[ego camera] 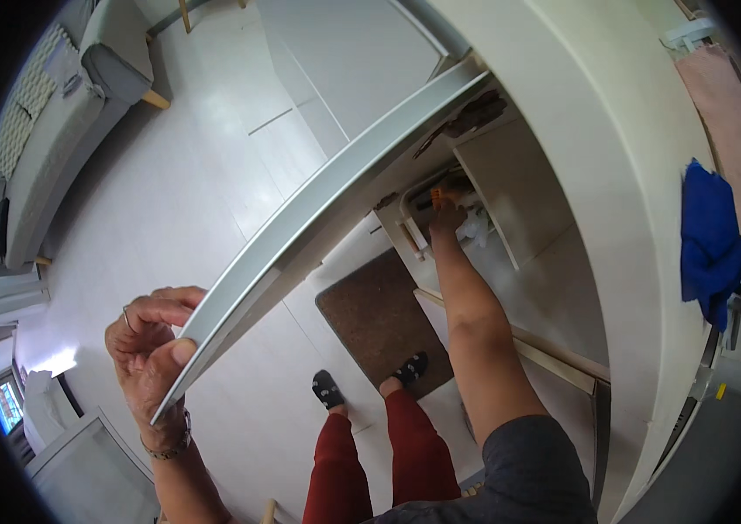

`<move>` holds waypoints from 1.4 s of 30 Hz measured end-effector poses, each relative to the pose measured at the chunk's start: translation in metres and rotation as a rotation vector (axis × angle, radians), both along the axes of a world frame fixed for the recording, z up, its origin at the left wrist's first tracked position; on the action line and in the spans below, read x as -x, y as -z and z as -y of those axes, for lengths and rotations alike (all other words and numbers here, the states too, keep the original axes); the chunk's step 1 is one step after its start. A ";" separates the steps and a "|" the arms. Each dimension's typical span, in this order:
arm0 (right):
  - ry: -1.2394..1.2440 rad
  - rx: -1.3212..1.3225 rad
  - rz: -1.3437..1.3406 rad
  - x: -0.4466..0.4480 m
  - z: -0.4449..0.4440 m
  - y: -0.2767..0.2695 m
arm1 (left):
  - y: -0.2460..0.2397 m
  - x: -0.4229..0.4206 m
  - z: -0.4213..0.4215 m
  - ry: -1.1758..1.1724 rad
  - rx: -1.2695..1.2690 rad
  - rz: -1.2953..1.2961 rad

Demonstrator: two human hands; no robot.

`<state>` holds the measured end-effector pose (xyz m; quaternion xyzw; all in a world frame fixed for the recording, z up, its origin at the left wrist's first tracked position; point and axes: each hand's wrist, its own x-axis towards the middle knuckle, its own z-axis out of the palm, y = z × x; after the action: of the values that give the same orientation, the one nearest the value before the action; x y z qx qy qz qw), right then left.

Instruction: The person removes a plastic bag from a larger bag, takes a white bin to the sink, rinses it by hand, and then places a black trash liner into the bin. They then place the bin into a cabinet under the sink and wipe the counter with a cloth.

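Observation:
My left hand (151, 347) grips the edge of an open cabinet door (328, 196), with the thumb on the near side and the fingers behind it. A bracelet is on that wrist and a ring on one finger. My right hand (449, 217) reaches low inside the cabinet, over a light-rimmed bin (411, 223). Its fingers are at an orange object (436, 198), too small and dark to identify. Whether they are closed around it is not clear. White crumpled plastic (474, 228) lies beside the hand.
A wooden panel (514, 196) stands upright inside the cabinet. My feet are by a brown mat (380, 314). The pale countertop (612, 164) curves along the right, with a blue cloth (711, 242) beyond it. A grey sofa (69, 164) stands at far left.

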<state>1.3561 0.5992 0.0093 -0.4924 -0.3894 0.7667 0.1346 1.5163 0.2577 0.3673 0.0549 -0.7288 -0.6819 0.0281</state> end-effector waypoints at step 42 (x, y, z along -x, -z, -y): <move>-0.072 -2.157 0.645 -0.358 -0.244 -0.663 | -0.003 0.003 0.012 0.167 -0.085 0.012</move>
<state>1.7143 0.8430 0.6721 -0.2824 -0.8793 -0.1304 0.3607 1.5137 0.2461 0.3703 -0.0009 -0.7014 -0.7119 -0.0354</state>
